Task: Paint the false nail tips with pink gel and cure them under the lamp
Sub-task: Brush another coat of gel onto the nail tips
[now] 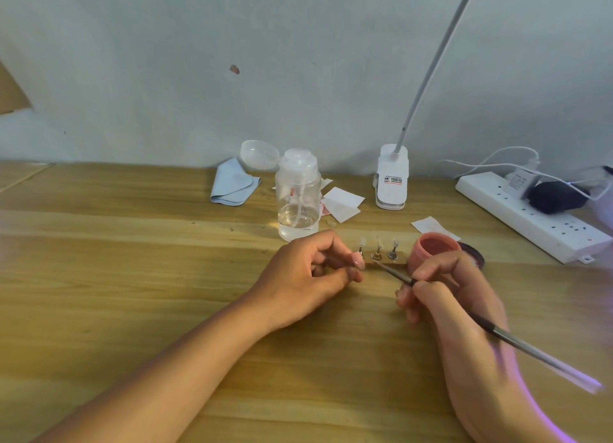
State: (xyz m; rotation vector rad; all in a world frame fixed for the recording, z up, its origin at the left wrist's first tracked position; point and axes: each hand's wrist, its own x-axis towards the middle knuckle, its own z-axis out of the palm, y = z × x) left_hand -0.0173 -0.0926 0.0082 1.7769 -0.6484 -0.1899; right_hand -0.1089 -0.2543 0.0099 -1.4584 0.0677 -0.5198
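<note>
Brushwork barely begun, curing all ahead

Head view: three tips [378,243] stand upright on small stands [377,254] along a wooden strip [399,261] at the middle of the surface [166,276]. All three look clear or whitish to me; I can't make out pink on any of them, though they are small in the picture.

My left hand [311,278] has its fingers curled, thumb and forefinger pinching at the strip's left end, apparently on the foot of the leftmost stand. My right hand [444,296] grips the brush [394,272] like a pen, its tip just beside the middle stand's base. The two hands are near each other but apart.

The open pink pot [434,247] sits just behind my right fingers, its lid [475,255] beside it.

I'd say painting is only starting. A violet glow crosses my right wrist from off the right edge, but its source is out of view, and nothing is curing yet.
</note>
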